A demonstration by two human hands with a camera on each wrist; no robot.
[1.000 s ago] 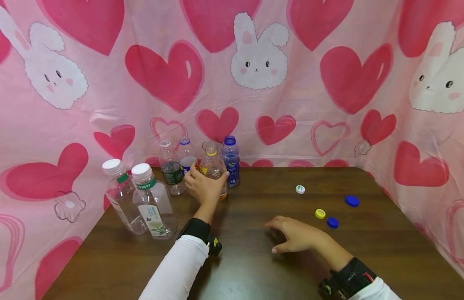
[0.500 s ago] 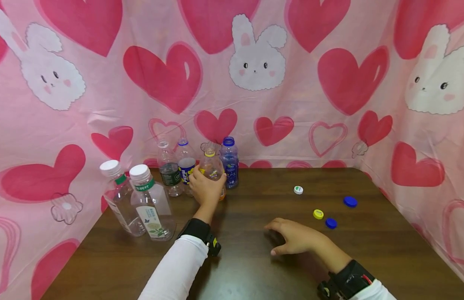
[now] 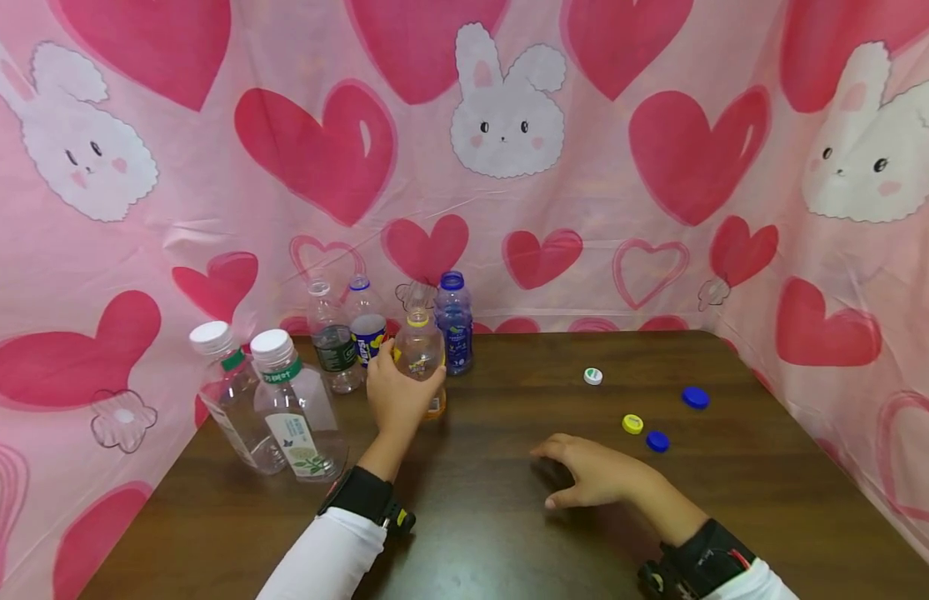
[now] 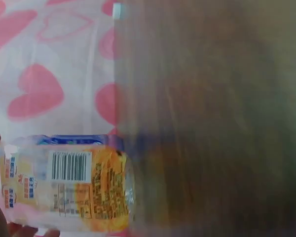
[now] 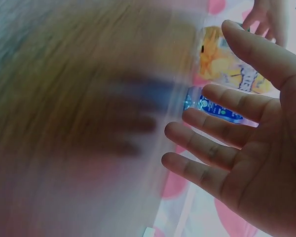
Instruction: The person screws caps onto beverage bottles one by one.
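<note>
My left hand [image 3: 400, 396] grips a clear plastic bottle [image 3: 419, 342] with a yellow neck ring and no cap. Its orange label and barcode fill the lower left of the left wrist view, where only bits of my fingers show. Low over the table's middle, my right hand [image 3: 595, 471] holds nothing; in the right wrist view its fingers are spread and nearly straight. Just behind the gripped bottle stands a blue capless bottle [image 3: 454, 325]. To its left are a capless Pepsi bottle [image 3: 368, 333] and a capless bottle with a dark green label [image 3: 337, 346].
Two square clear bottles, one in front [image 3: 302, 437] and one behind [image 3: 224, 400], stand at left with white caps on. Loose on the right lie a white cap [image 3: 593, 377], a yellow cap [image 3: 632, 424] and two blue caps [image 3: 657, 441]. A pink heart-print cloth hangs behind the table.
My left hand has drawn the yellow-ringed bottle slightly toward me, out of the row of bottles. The right hand stays about where it was. The head view has shifted a little.
</note>
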